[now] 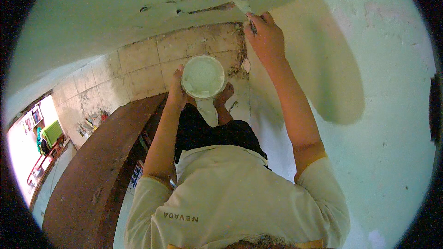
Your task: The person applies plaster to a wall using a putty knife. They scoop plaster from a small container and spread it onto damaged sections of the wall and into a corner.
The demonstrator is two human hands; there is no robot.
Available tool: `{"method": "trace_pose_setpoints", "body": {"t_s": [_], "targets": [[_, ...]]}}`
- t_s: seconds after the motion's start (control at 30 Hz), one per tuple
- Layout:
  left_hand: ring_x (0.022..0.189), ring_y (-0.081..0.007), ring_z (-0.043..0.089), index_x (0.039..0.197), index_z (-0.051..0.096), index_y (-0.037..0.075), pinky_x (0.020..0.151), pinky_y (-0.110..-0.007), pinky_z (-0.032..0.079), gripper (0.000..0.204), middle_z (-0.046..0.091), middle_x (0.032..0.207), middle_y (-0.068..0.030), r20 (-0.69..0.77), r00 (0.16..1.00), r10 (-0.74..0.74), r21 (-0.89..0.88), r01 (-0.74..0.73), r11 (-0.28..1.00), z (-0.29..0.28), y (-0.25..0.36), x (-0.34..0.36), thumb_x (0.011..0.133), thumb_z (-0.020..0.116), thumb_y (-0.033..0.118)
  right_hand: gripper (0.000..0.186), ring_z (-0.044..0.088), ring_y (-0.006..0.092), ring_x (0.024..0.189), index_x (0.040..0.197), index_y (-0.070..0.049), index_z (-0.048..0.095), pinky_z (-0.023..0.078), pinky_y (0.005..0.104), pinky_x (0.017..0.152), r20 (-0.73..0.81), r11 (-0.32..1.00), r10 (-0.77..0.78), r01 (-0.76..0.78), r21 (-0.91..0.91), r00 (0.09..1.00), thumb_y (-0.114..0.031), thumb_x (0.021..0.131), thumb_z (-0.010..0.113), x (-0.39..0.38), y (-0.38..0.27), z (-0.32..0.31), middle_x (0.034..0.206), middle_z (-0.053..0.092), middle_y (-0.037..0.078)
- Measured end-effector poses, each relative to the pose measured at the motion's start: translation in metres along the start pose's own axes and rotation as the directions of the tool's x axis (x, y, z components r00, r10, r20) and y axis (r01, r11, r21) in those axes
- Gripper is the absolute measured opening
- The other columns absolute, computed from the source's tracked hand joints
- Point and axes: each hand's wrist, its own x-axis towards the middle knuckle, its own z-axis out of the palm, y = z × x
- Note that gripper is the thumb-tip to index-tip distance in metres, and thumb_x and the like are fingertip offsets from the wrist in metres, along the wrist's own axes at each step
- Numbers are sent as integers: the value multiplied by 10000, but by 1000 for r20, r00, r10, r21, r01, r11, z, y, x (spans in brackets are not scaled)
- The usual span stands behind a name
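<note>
My right hand [266, 37] is raised to the wall [106, 14] ahead of me, fingers wrapped round a putty knife [242, 6]. Its pale blade lies against the wall at the right end of a long, ragged crack [213, 8]. Lower down, my left hand [177, 87] grips the side of a round white tub [223, 74], held out in front of my body. Inside it is a pale, whitish paste [202, 73]; how deep it goes I cannot tell.
To the right stands a pale green wall [387, 157]; the walls meet at a dirty, chipped corner [243, 50]. Stained tiles [138, 60] cover the floor. At my left is a brown wooden furniture piece [101, 157]. Small clutter [94, 122] lies beyond it, near a bright opening [27, 143].
</note>
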Motion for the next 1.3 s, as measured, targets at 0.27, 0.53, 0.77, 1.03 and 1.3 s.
{"method": "trace_pose_setpoints", "body": {"t_s": [0.27, 0.53, 0.77, 1.03, 1.3], "targets": [[1318, -291, 412, 1425, 354, 26, 1082, -427, 346, 752, 425, 1440, -131, -90, 995, 31, -36, -35, 999, -6, -8, -5, 942, 397, 599, 333, 629, 317, 746, 1106, -88, 661, 540, 410, 681, 28, 999, 0, -2, 41, 1000, -238, 809, 659, -6, -8, 8, 935, 581, 133], [1315, -285, 416, 1427, 360, 25, 1078, -425, 352, 755, 418, 1443, -149, -14, 993, 117, 28, -117, 993, -4, 2, -5, 947, 373, 608, 318, 628, 319, 752, 1093, -83, 657, 540, 415, 681, 80, 1000, 28, -29, 10, 996, -221, 807, 662, 1, -15, 5, 916, 578, 131], [1340, -283, 393, 1450, 329, 37, 1091, -420, 339, 757, 404, 1459, -135, -30, 998, 55, 49, -54, 997, -20, -6, 5, 950, 363, 604, 304, 636, 311, 737, 1080, -79, 664, 543, 410, 661, -24, 1000, 30, -30, 8, 999, -229, 816, 661, 14, -6, 4, 906, 585, 119], [1367, -278, 354, 1474, 284, 41, 1112, -407, 307, 757, 367, 1485, -136, 61, 998, 28, 38, -30, 999, -10, -4, 1, 947, 369, 578, 300, 636, 314, 743, 1069, -75, 665, 542, 411, 659, -7, 999, 42, -42, 25, 999, -233, 815, 670, 4, -16, -9, 918, 590, 131], [1337, -296, 389, 1446, 332, 44, 1091, -440, 327, 739, 389, 1471, -139, -16, 999, 42, 45, -41, 998, -18, -15, 6, 934, 409, 571, 297, 632, 309, 765, 1052, -77, 661, 543, 406, 678, -8, 998, 32, -32, 51, 999, -237, 804, 689, -1, -18, -4, 947, 592, 132]]}}
